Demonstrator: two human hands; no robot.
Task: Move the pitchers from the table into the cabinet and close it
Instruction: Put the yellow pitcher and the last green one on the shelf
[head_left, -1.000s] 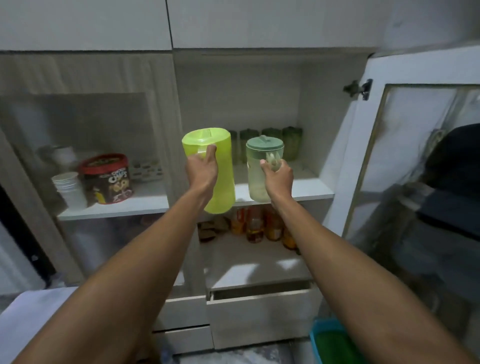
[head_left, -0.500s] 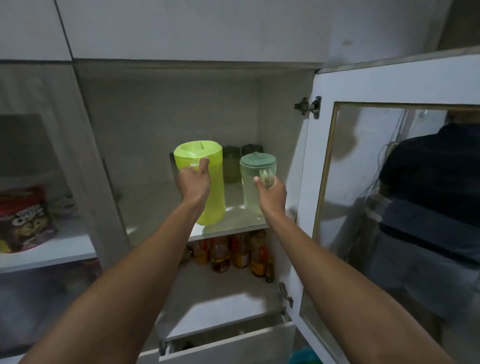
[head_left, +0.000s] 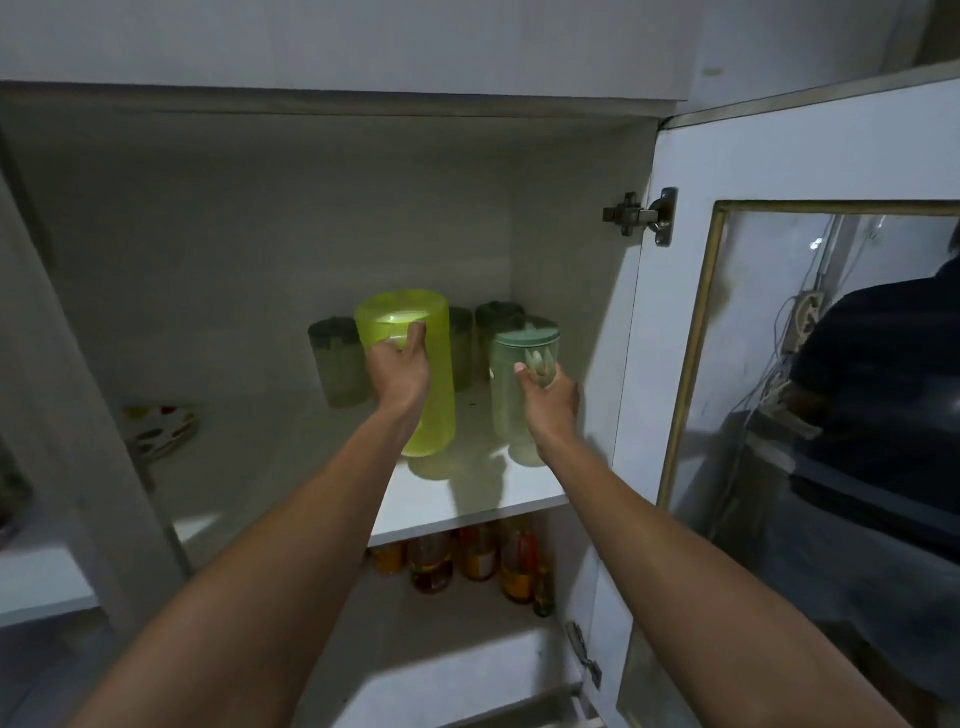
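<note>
A tall lime-green pitcher (head_left: 434, 395) stands upright over the white cabinet shelf (head_left: 467, 506), and my left hand (head_left: 397, 371) grips its handle side near the lid. To its right a smaller pale-green pitcher (head_left: 506, 410) with a darker green lid is held by its handle in my right hand (head_left: 548, 402). Both pitchers are inside the cabinet, low over the shelf; whether their bases touch it is unclear. The cabinet door (head_left: 691, 291) with a glass pane hangs wide open on the right.
Several dark-green lidded containers (head_left: 337, 364) stand at the back of the shelf behind the pitchers. A patterned dish (head_left: 161, 428) lies at the shelf's left. Bottles (head_left: 483, 558) fill the shelf below. A drawer (head_left: 519, 712) is partly pulled out at the bottom. A person is reflected in the door glass.
Both hands have carried the pitchers forward and deeper into the cabinet, down toward the shelf. The view has closed in and shifted right.
</note>
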